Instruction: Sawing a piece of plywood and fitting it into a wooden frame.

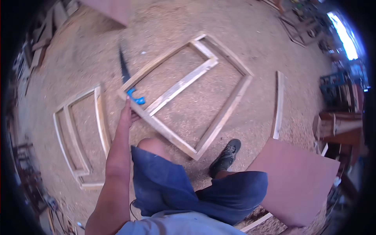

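Observation:
My left hand (127,112) grips the lower-left side of a rectangular wooden frame (184,84) with an inner crosspiece, its fingers closed around the rail. A handsaw with a blue handle (137,100) shows inside that frame's left corner, its dark blade running out past the rail toward the upper left. My right hand is out of sight. My bent left knee (150,147) is just below the frame, and my right shoe (225,158) rests on the ground beside it.
A second wooden frame (100,117) lies at left. At right are a loose batten (278,102) and a reddish board (297,184). Another board (109,9) is at the top; wood offcuts (39,51), furniture pieces (338,127) and metal stands (297,27) line the edges of the dusty floor (164,23).

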Tool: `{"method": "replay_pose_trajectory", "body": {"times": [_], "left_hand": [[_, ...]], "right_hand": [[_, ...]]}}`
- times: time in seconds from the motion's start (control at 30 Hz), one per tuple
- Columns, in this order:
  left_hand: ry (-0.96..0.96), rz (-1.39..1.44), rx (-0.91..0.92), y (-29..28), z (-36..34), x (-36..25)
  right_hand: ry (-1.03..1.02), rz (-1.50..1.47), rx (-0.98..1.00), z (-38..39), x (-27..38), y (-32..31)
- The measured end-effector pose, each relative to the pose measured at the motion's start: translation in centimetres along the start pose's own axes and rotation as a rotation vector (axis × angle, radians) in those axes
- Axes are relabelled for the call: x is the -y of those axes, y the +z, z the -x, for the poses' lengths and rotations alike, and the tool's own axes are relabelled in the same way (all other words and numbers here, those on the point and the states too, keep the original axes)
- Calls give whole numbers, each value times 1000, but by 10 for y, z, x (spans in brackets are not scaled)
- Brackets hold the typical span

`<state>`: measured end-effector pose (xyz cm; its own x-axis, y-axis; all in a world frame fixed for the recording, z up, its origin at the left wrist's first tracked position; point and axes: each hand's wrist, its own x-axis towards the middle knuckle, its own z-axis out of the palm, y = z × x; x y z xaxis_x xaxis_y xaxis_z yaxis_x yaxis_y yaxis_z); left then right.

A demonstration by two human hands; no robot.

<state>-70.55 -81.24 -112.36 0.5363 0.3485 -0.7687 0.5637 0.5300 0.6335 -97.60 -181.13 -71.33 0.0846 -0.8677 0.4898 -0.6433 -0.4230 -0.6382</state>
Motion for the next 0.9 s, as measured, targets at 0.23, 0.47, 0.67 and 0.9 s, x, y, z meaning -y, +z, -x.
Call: {"method": "replay_pose_trajectory", "body": {"times": [0.23, 0.47, 0.67, 0.9], "left_hand": [[-363, 274, -7, -22, -59, -23], [-23, 410, -116, 8, -13, -55], [680, 216, -84, 130, 109, -177], [608, 468, 144, 247, 191, -329]], "right_hand": [[473, 37, -85, 56, -135, -32], [474, -494, -277, 29, -234, -31], [711, -840, 35, -14, -232, -31], [728, -959, -8, -20, -168, -11]]}}
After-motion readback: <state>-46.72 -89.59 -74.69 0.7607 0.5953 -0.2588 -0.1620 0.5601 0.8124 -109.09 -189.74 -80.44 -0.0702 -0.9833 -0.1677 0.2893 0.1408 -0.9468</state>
